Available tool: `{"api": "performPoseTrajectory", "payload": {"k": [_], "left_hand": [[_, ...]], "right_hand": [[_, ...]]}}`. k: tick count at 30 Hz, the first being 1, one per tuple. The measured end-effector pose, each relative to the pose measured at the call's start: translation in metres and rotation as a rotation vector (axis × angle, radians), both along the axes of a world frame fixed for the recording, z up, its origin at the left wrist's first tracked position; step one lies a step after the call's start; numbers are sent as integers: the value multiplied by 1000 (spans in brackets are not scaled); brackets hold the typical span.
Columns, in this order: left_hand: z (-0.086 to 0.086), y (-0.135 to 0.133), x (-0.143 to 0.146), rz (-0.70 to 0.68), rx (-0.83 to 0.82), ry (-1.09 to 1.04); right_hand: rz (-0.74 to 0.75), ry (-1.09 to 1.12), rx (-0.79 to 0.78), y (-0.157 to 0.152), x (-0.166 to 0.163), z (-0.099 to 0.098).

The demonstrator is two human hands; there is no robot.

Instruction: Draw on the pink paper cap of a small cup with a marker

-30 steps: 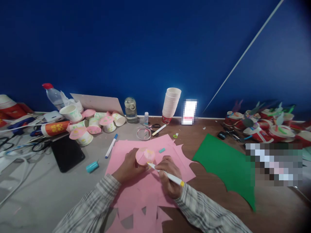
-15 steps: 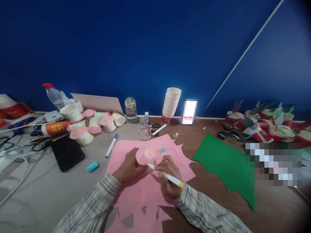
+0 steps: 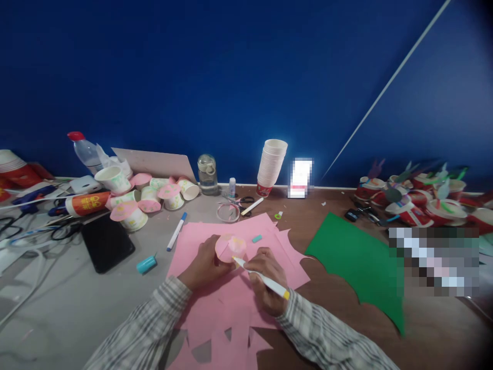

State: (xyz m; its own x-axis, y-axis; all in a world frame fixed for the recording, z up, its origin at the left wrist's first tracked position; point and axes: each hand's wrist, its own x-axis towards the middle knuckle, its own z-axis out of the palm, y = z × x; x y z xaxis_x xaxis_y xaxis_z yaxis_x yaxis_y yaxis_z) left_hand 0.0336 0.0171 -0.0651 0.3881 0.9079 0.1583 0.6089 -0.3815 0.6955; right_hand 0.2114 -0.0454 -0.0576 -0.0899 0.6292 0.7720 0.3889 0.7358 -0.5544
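My left hand is closed on the edge of a round pink paper disc with yellow marks and a pale raised middle. What lies under the disc is hidden. A white marker with a yellow end is gripped in my right hand, its yellow tip touching or just above the disc's near edge. Both hands are over pink paper sheets with cut, jagged edges. A small teal piece lies on the pink paper beyond my right hand.
To the left are a blue-capped marker, a teal cylinder, a black phone and paper cups with pink discs. Scissors, a glass jar and stacked cups stand behind. Green paper lies right.
The marker has tilted very slightly, its tip shifting a little up on the disc. My left hand and the disc have stayed in place.
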Motion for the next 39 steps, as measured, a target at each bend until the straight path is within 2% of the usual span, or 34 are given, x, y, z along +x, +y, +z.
{"api": "performPoseTrajectory", "payload": {"k": [31,39], "left_hand": [[4,0,0,-4,-42,-22],[6,-1,2,-3,-10,-30]], "right_hand": [[-14,-8,-24,0,0,1],[-26,-6,-26,0,1,0]]}}
